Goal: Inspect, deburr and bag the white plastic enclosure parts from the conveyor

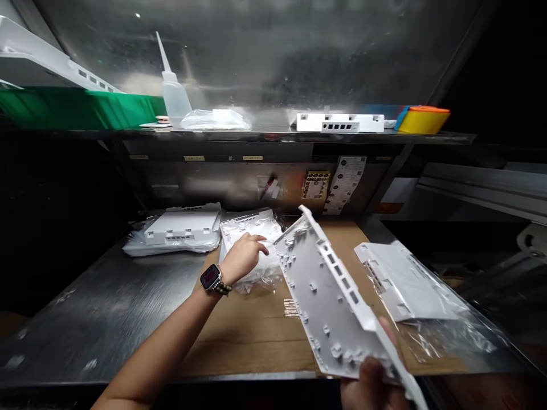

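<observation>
My right hand (376, 381) grips the lower end of a white plastic housing (316, 296), which is tilted up with its inner side, full of small posts and slots, facing me. My left hand (245, 256), with a watch on its wrist, is over another white housing (273, 228) lying on clear plastic at the back of the cardboard. Its thumb and index finger are apart with nothing visible between them; whether it touches the housing is unclear.
Stacked white housings (183, 225) lie on plastic bags at left; another housing (410, 285) lies bagged at right. Cardboard (248, 341) covers the metal table's middle. The shelf above bears a green bin (85, 108), a nozzle bottle (175, 97), a housing (342, 123) and a yellow tape roll (421, 121).
</observation>
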The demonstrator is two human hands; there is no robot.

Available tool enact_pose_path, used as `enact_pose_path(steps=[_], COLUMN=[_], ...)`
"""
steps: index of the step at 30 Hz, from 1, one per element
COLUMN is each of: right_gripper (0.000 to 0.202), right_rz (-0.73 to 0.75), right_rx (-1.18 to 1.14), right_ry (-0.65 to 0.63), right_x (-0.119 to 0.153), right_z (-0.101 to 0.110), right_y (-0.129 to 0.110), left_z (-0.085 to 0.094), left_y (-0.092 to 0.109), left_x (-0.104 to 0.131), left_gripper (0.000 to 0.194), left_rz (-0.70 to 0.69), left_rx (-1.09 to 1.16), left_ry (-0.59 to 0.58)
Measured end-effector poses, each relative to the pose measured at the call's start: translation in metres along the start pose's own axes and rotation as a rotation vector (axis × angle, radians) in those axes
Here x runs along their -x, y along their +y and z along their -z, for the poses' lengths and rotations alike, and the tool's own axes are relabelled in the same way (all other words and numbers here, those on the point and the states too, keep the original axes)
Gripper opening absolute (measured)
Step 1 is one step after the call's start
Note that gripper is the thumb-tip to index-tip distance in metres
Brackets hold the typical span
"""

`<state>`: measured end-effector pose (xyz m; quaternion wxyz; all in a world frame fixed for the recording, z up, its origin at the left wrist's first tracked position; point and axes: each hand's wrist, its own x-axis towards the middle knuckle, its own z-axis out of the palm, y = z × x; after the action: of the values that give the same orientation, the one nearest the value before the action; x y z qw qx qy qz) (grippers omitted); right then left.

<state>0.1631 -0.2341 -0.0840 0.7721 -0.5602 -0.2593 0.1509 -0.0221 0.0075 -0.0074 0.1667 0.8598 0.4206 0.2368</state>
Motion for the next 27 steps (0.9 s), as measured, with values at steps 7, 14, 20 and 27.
enact_pose_path(steps=[7,14,20,27], right_gripper=[0.055,0.049,0.047,0.049], right_rz=[0.276,0.270,0.237,0.164], right_rx=[0.209,0.225,0.291,0.256], right_ry=[-0.187,-0.288,-0.282,-0.285], right_x=[0.027,0.028,0.026,0.013], right_z=[-0.021,-0.016,-0.001,0.025], right_y=[0.023,0.030,0.022,0.006], left_z=[0.006,0.016,-0.002,-0.024], left_y=[0.010,0.020,0.041,0.074], left_x=[0.002,0.011,0.034,0.064], left_gripper=[0.055,0.073,0.059,0.074], left_rz=[-0.042,-0.063,-0.180,-0.361], left_rx=[0.187,0.387,0.064,-0.256], left_ry=[-0.019,0.071,0.336,0.275])
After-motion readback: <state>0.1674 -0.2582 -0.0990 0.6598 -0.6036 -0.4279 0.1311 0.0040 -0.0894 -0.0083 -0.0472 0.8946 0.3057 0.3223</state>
